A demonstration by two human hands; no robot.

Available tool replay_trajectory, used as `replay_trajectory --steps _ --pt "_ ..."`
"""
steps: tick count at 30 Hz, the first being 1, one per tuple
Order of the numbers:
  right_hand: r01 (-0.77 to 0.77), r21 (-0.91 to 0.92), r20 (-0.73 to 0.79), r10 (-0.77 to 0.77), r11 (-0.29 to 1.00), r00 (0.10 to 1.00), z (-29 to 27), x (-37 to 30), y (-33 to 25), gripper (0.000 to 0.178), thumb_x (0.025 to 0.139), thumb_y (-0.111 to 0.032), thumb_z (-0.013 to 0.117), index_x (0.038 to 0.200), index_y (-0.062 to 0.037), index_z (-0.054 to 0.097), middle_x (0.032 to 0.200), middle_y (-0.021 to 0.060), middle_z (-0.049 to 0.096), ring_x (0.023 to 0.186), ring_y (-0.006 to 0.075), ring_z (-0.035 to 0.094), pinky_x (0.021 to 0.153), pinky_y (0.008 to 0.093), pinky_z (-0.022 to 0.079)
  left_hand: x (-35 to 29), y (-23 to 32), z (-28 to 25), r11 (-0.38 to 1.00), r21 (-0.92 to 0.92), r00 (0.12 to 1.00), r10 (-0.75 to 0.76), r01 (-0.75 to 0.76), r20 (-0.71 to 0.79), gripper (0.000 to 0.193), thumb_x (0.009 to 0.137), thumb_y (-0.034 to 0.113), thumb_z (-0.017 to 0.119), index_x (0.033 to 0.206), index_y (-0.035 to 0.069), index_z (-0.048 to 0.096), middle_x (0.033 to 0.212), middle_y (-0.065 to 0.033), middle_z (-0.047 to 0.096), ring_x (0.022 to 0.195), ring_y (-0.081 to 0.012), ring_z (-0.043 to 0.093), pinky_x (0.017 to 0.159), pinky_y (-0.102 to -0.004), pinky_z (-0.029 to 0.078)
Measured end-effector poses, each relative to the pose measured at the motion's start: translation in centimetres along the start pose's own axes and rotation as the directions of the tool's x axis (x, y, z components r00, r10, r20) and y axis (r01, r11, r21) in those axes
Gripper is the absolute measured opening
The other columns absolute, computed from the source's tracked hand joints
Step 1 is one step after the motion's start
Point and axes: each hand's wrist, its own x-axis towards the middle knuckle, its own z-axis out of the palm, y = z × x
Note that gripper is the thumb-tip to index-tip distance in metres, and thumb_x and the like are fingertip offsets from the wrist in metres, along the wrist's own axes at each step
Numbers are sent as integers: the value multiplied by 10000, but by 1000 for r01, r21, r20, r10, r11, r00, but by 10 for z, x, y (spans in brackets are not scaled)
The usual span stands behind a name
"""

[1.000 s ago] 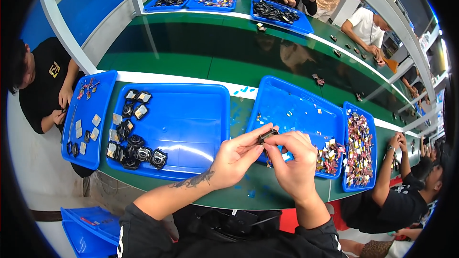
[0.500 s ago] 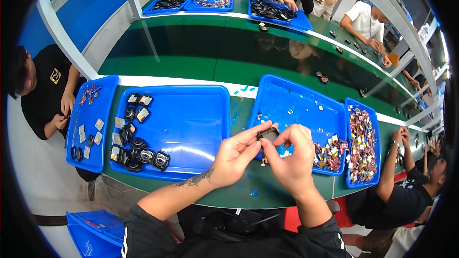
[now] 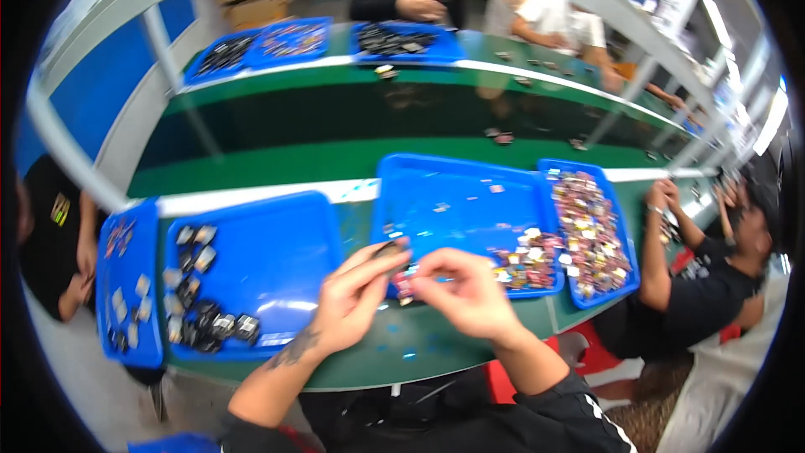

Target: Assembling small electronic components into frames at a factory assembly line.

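Above the near edge of the green bench, both my hands are close together. My left hand point(image 3: 356, 295) is closed around a small black square housing point(image 3: 389, 250), seen edge-on at its fingertips. The thumb and forefinger of my right hand point(image 3: 465, 292) are pinched at a small reddish electronic part point(image 3: 404, 287), which hangs between the two hands. Blur hides how that part and the housing meet. Behind my hands lies a blue tray point(image 3: 453, 169) with small reddish and yellow parts in its near right corner and scraps elsewhere.
To the left, a wide blue tray point(image 3: 277, 239) holds several black housings point(image 3: 205, 323); beyond it is a narrower tray point(image 3: 134, 264). A tray heaped with small parts point(image 3: 587, 231) stands at the right. A green conveyor belt point(image 3: 293, 164) runs behind. Co-workers sit on both sides and opposite.
My view has swung, shifting the bench leftward in the picture. The housing has tipped from open face up to edge-on, and a reddish part now shows between my hands.
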Motion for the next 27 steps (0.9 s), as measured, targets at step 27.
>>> replay_trajectory --steps 27 --pt "-11 -134 161 32 991 986 -14 5 -3 231 844 -51 688 1048 -12 586 937 36 629 825 97 596 721 251 499 -4 4 -2 967 32 948 -255 253 192 164 812 -29 661 974 -45 682 1046 -129 645 894 -173 658 762 -263 568"
